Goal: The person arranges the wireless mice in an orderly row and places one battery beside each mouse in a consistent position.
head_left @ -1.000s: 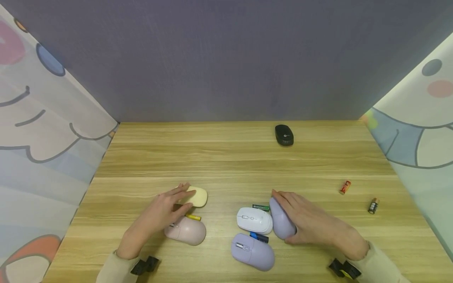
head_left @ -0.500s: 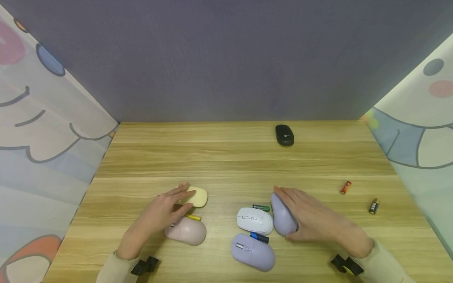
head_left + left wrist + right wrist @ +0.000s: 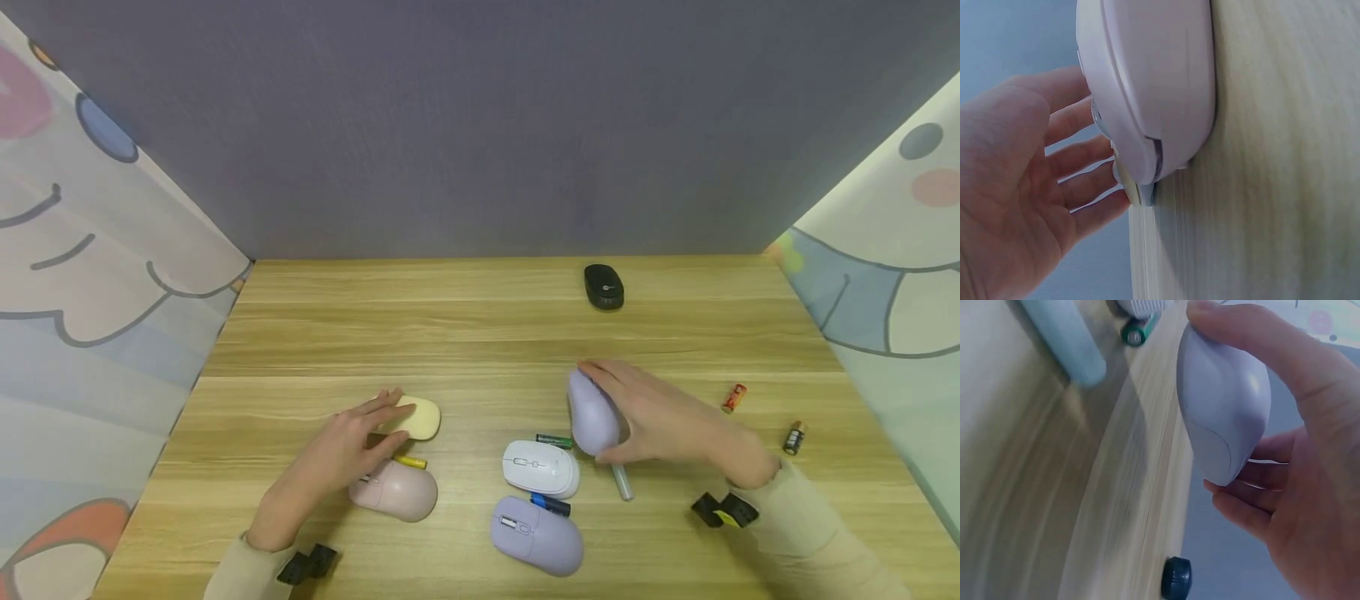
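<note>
Held mouse (image 3: 592,417) has moved outward: now beyond and right of white mouse (image 3: 538,468), long axis near-far, right hand (image 3: 663,417) pinching it. Left hand (image 3: 347,440), fingers spread, touches yellow mouse (image 3: 424,419).

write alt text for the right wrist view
A right hand holds a pale purple mouse above a wooden table. A light-coloured cylinder and a green battery lie at upper left, a black mouse at the bottom.

A grey, perhaps fabric panel (image 3: 480,125) backs the wood-grain tabletop (image 3: 465,333).
</note>
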The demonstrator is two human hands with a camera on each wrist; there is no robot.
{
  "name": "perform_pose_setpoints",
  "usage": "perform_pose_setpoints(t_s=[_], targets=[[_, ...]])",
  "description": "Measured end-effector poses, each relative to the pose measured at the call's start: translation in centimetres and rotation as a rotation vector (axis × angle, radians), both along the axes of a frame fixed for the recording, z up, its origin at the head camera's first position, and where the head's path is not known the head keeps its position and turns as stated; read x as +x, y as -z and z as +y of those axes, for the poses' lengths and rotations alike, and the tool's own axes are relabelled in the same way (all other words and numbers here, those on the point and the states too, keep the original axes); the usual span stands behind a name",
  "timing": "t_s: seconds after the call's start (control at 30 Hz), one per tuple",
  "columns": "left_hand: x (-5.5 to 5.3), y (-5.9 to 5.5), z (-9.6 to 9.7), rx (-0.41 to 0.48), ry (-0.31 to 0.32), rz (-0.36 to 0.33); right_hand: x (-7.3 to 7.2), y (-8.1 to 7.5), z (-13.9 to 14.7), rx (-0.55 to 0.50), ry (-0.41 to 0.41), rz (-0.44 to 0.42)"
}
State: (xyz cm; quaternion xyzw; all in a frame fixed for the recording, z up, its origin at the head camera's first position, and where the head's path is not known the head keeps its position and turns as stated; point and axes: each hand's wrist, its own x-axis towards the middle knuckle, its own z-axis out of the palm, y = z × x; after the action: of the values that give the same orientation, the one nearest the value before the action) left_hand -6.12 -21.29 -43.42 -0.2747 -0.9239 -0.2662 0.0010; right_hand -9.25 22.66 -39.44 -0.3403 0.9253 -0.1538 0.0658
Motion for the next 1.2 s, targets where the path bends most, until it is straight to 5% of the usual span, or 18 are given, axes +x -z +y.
perform_pose_setpoints(t_s=[0.6, 1.2], targets=[[-0.2, -0.1, 0.1, 0.003, 0.006, -0.005, -6.0, 1.6, -1.0, -0.023, 0.037, -0.114], [-0.2, 0.1, -0.1, 0.001, 0.0, -0.002, -8.4, 2.5, -2.5, 0.027, 0.009, -0.136]])
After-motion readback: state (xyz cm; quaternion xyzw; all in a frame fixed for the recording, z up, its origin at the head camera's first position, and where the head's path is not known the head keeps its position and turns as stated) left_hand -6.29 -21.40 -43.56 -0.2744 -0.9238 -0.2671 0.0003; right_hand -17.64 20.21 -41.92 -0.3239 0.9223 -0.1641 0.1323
